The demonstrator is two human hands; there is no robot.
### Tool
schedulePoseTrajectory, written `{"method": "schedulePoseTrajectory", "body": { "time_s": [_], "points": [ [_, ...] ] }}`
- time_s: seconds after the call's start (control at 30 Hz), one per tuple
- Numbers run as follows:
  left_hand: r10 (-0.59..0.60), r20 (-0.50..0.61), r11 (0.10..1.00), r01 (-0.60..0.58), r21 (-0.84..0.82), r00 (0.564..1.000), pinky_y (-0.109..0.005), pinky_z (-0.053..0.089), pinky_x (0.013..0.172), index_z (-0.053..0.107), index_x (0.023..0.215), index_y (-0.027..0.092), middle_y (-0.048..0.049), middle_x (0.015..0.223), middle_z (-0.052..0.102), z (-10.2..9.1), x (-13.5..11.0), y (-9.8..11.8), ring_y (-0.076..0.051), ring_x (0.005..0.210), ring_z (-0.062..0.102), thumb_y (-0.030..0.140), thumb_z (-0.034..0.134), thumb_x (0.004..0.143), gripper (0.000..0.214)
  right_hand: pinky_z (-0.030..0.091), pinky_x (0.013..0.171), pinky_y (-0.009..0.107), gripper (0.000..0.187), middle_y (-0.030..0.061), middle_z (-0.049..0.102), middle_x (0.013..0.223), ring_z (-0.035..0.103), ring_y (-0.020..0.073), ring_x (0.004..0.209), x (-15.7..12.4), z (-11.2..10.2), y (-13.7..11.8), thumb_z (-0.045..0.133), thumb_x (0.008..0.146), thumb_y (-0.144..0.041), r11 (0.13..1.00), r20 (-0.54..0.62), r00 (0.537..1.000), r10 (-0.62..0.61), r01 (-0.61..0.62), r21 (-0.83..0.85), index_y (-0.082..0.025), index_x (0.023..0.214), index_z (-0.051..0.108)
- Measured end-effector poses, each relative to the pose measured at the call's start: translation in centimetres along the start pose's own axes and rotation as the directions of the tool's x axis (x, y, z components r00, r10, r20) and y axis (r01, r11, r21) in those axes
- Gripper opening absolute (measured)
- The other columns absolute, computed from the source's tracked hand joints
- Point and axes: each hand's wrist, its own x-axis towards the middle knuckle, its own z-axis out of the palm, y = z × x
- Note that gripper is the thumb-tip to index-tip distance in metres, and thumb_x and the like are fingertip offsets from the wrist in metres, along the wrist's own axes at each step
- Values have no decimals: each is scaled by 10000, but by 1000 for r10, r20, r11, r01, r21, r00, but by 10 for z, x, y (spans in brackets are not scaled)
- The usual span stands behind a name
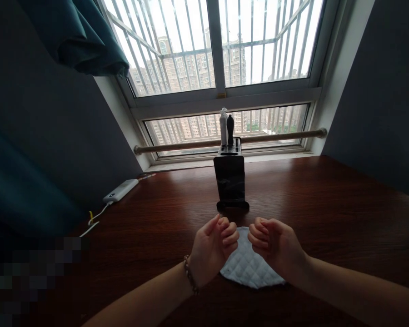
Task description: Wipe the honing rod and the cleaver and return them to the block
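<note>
Above a pale blue quilted cloth [254, 269], my left hand [214, 249] and my right hand [278, 249] face each other with a small gap between them. Fingers on both are curled in toward the palms, and I see nothing in either. A beaded bracelet circles my left wrist. The cloth lies flat on the wooden table, its sides partly covered by my hands. Just beyond stands a black knife block [230, 180]. Out of its top rise a black handle [230, 129] and a handle wrapped in white [223, 128].
A white power bank [121, 190] with a white cable rests at the left edge of the brown wooden table [293, 190]. Behind the table is a barred window with a horizontal rail [279, 136]. Teal curtain fabric [88, 41] hangs at upper left.
</note>
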Motion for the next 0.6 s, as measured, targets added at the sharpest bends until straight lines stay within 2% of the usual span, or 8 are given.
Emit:
{"method": "schedulePoseTrajectory", "body": {
  "time_s": [0.2, 0.27, 0.33, 0.43, 0.53, 0.6],
  "points": [
    [21, -97, 1000, -22, -3, 995, -187, 315, 475, 340, 603, 155, 24, 580, 273, -6, 6, -5, -80, 508, 350, 249, 351, 855, 269, 101, 354, 168, 245, -63, 182, 460, 155, 49, 390, 11, -19, -1, 469, 646, -216, 991, -24, 997, 74, -77, -111, -167, 491, 286],
    [17, -160, 1000, -18, -3, 987, -156, 252, 398, 304, 585, 160, 44, 545, 237, -9, 7, -3, -58, 439, 303, 228, 369, 852, 283, 83, 350, 169, 290, -73, 156, 436, 119, 43, 374, 16, -26, -4, 477, 648, -236, 983, -31, 995, 92, -95, -158, -175, 480, 250],
    [-12, -232, 1000, 11, -6, 973, -135, 130, 331, 250, 566, 168, 71, 505, 163, -10, 8, 1, -32, 360, 188, 238, 395, 853, 329, 66, 347, 171, 356, -79, 140, 420, 99, 41, 364, 22, -33, -6, 490, 681, -279, 973, -43, 994, 102, -109, -206, -179, 474, 219],
    [-32, -306, 999, 28, -16, 951, -131, 28, 313, 207, 555, 178, 96, 475, 64, -11, 8, 9, -22, 326, 53, 293, 391, 873, 384, 39, 351, 174, 442, -85, 146, 410, 97, 38, 360, 29, -41, -7, 496, 756, -374, 939, -104, 992, 68, -99, -328, -181, 482, 208],
    [29, -294, 1000, -25, 20, 955, -131, 24, 314, 251, 559, 175, 99, 459, 47, -5, 9, 17, -28, 326, 21, 303, 361, 891, 372, 30, 358, 182, 476, -90, 177, 404, 118, 33, 355, 34, -46, -4, 526, 759, -446, 878, -179, 984, -3, -83, -471, -187, 498, 222],
    [102, -222, 992, -84, 89, 970, -135, 57, 314, 278, 552, 170, 92, 445, 62, 3, 11, 21, -37, 330, 42, 311, 352, 894, 377, 39, 358, 190, 495, -91, 199, 406, 135, 29, 351, 36, -48, -1, 560, 725, -489, 830, -197, 980, -32, -84, -551, -191, 498, 237]
  ]
}}
